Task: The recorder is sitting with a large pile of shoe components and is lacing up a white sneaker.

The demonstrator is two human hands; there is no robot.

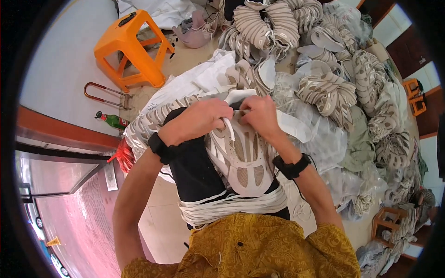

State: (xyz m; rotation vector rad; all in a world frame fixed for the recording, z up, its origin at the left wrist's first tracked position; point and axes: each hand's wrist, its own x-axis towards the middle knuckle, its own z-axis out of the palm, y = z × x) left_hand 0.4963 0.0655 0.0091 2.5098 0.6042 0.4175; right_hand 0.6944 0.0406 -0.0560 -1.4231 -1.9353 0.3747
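Observation:
A beige and white sneaker upper point(248, 173) with mesh panels lies over my lap, toe toward me. My left hand point(211, 115) is closed at its throat, and a white shoelace point(229, 129) hangs from the fingers. On the other side of the throat, my right hand point(260, 116) has its thumb and fingers pinched together at the eyelet edge. What lies between those right fingertips is hidden. A thick bundle of white laces point(234, 207) stretches across my lap, below the toe. Both wrists wear black bands.
Stacked shoe uppers point(266, 28) and clear plastic bags point(320, 139) spread ahead and to the right. At the far left stands an orange stool point(132, 48), near a green bottle point(111, 120) and a red bag point(123, 156). A white sack point(190, 81) lies beyond my knees.

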